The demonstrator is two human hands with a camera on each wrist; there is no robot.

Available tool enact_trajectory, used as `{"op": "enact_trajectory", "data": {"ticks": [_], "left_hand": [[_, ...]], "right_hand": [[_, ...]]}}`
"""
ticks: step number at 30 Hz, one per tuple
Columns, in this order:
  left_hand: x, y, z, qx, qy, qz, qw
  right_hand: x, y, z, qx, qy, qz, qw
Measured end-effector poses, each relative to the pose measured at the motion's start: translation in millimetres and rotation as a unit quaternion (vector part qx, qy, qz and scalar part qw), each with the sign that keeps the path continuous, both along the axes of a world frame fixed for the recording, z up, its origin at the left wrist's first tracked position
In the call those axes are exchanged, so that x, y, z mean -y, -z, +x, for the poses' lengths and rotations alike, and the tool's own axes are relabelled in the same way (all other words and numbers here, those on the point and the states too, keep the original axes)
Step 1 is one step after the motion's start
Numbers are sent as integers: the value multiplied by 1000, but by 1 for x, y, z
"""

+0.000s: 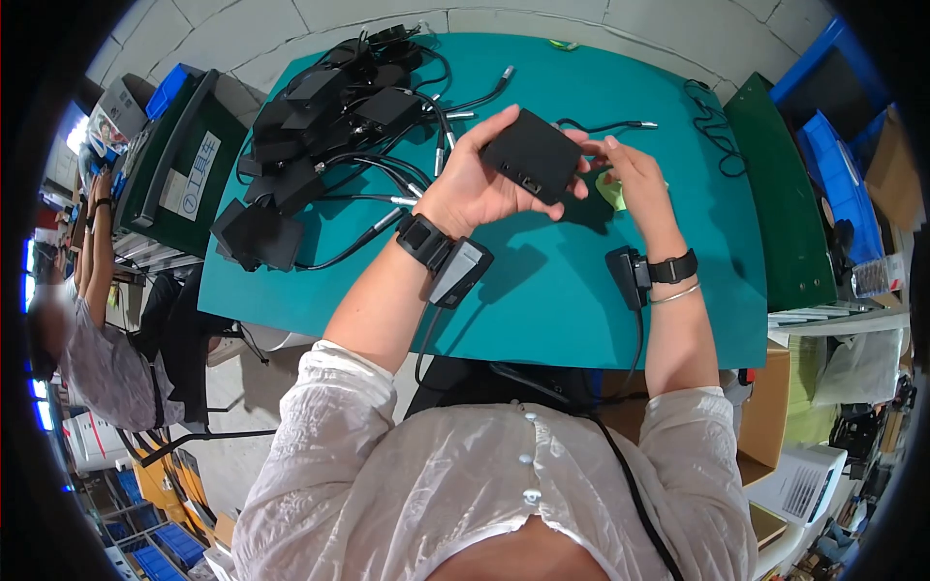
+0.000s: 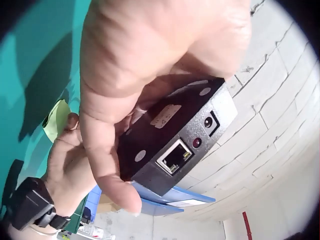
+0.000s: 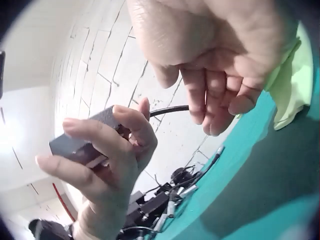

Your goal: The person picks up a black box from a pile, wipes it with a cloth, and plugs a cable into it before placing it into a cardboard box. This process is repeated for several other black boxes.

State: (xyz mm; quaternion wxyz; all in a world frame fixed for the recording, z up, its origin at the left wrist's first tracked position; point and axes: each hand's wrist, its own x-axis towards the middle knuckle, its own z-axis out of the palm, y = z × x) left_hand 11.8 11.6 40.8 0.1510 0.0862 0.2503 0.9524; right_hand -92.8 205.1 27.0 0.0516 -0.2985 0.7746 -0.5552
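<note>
My left hand (image 1: 475,179) grips a flat black box (image 1: 535,155), fingers round its edges, above the green table. In the left wrist view, the box's end face carries a network socket (image 2: 175,157), a small red round part (image 2: 197,142) and a round power socket (image 2: 209,121). Pale round pads and a label are on its broad face. My right hand (image 1: 635,184) is just right of the box, fingers loosely bent. A black cable (image 3: 170,110) from the box's far side passes behind those fingers; its metal plug (image 1: 649,124) shows beyond the hand.
A heap of black boxes (image 1: 315,107) with cables and metal plugs covers the table's left side. A light green cloth (image 3: 295,80) lies below my right hand. A thin black cable (image 1: 712,126) lies at the far right. Green cabinets flank the table; another person is at far left.
</note>
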Motion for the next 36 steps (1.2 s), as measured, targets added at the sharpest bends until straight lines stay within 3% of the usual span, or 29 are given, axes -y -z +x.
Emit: {"op": "enact_trajectory", "data": {"ticks": [2, 3, 5, 9, 11, 16, 18, 20, 25, 27, 30, 32, 34, 36], "left_hand": [[-3, -3, 3, -58, 41, -27, 997], [-2, 1, 2, -63, 65, -12, 996], [-1, 7, -1, -74, 75, -9, 994], [1, 7, -2, -62, 98, -10, 993], [-1, 4, -2, -33, 89, -3, 995], [-5, 11, -5, -22, 27, 7, 999], [-6, 14, -7, -63, -36, -89, 993], [-3, 19, -10, -93, -37, -67, 993], [-8, 13, -6, -143, -88, -88, 982], [-10, 5, 0, -44, -159, -266, 950], [6, 13, -7, -24, -113, -181, 977], [6, 10, -6, 30, -140, -139, 980], [13, 10, -8, 104, -250, -142, 952], [25, 16, -11, 130, -271, -130, 945]], "right_hand": [[2, -13, 10, 176, -105, -71, 976], [2, -14, 12, 177, -103, -72, 976], [3, -15, 15, 283, -121, -140, 941], [6, -17, 16, 317, -150, -233, 907], [4, -15, 14, 333, -167, -340, 863], [5, -4, 5, 310, -121, -428, 840], [3, -2, 2, 308, -104, -453, 830], [3, -1, 0, 290, -124, -465, 827], [4, -1, 2, 242, -119, -443, 855], [3, -2, 3, 228, -114, -436, 863], [-4, -11, 0, 224, -131, -444, 858], [-9, -14, -7, 215, -86, -479, 847], [-13, -15, -11, 211, -63, -476, 851], [-18, -12, -21, 176, -29, -490, 853]]}}
